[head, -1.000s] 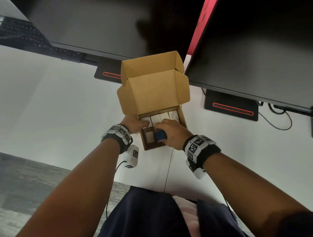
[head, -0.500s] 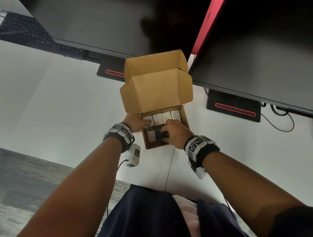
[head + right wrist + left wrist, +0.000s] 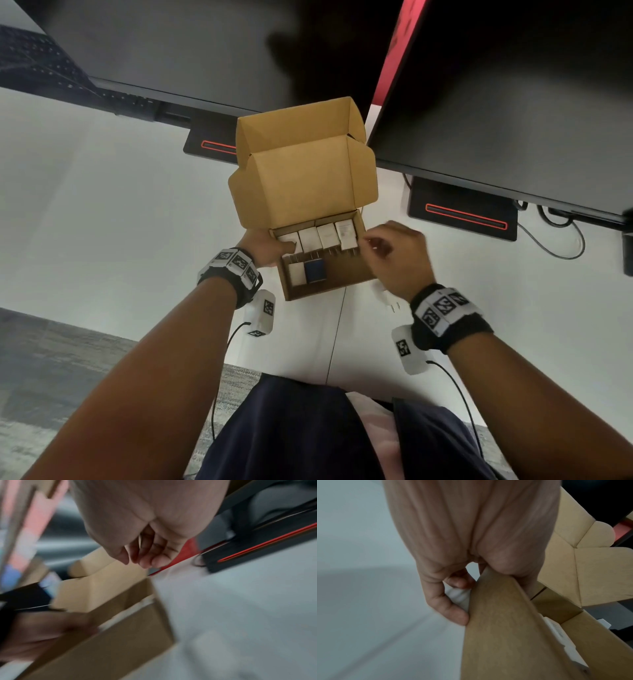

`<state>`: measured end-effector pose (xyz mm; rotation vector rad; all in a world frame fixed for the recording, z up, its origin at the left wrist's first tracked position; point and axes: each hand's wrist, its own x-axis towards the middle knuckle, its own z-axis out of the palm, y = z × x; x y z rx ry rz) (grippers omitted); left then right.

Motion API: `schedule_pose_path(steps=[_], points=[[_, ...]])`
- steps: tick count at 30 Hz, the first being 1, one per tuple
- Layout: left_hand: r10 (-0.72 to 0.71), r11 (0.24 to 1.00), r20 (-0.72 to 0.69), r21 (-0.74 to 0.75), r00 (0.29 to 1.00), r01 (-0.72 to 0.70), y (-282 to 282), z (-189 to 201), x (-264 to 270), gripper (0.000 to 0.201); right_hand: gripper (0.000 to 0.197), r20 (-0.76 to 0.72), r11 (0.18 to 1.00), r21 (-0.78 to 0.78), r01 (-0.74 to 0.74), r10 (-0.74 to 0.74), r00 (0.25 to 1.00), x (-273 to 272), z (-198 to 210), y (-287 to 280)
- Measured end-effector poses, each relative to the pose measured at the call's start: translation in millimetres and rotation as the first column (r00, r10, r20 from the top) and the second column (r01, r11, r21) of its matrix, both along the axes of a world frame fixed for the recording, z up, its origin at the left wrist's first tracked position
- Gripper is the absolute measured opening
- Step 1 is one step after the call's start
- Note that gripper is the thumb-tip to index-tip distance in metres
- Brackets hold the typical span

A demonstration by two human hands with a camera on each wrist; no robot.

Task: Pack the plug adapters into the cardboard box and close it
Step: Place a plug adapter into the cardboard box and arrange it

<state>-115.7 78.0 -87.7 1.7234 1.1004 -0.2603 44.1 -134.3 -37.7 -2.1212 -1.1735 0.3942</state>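
Brown corrugated card makes up the cardboard box (image 3: 329, 284), which sits on the white worktop (image 3: 102, 212) in front of the person with its lid (image 3: 305, 181) standing up and tilted back toward the two dark monitors (image 3: 513, 102). Inside, four white plug adapters (image 3: 320, 236) stand side by side in a row along the far wall, and nearer the person a fifth white adapter (image 3: 296, 274) lies just beside a dark blue adapter (image 3: 315, 270) at the left end of the box; the rest of that near row shows bare card. One more white adapter (image 3: 385, 294) lies on the worktop just outside the box's right wall, partly hidden under the right hand (image 3: 397, 257). That hand hovers by the right wall with its fingers (image 3: 145, 555) loosely curled and holding nothing, as the blurred right wrist view shows. The left hand (image 3: 265, 248) grips the left wall of the box, thumb over the rim and touching the leftmost white adapter, fingers (image 3: 453, 609) curled against the outside of the card. Black monitor bases with red stripes (image 3: 462, 214) rest on the worktop behind the box.
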Motion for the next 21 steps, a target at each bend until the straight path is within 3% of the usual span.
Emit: schedule_pose_path(steps=[3,6,10,12,15,17,21], points=[[-0.015,1.0,-0.027,0.007,1.0,0.016,-1.0,1.5,1.8,0.017,0.015,0.004,0.973,-0.216,0.079,-0.08,0.997,32.3,-9.5,-37.6],[-0.016,0.999,-0.043,0.027,0.999,0.018,-2.4,2.1,2.6,0.025,0.037,-0.124,0.9,-0.436,-0.017,-0.041,0.991,45.4,-24.8,-73.3],[-0.015,0.999,-0.057,0.036,0.998,0.017,-3.3,2.7,4.0,0.033,0.062,-0.248,0.843,-0.528,-0.101,-0.04,0.968,30.2,-40.3,-98.6],[-0.014,0.999,-0.05,0.045,0.999,0.017,-4.6,4.6,5.2,0.039,0.059,-0.236,0.838,-0.533,-0.113,-0.019,0.972,18.8,-46.4,-96.9],[-0.012,0.999,-0.058,0.05,0.998,0.014,-4.7,4.0,5.2,0.04,0.036,-0.163,0.822,-0.564,-0.08,-0.016,0.987,6.4,-49.6,-85.2],[0.008,0.999,-0.065,0.031,0.998,-0.006,-4.5,2.7,5.7,0.035,0.023,-0.131,0.826,-0.564,-0.013,-0.074,0.989,5.7,-47.3,-77.3],[0.002,0.999,-0.069,0.033,0.998,0.001,-4.7,2.3,5.4,0.036,0.019,-0.073,0.891,-0.42,0.173,-0.223,0.972,16.5,-29.5,-62.6]])
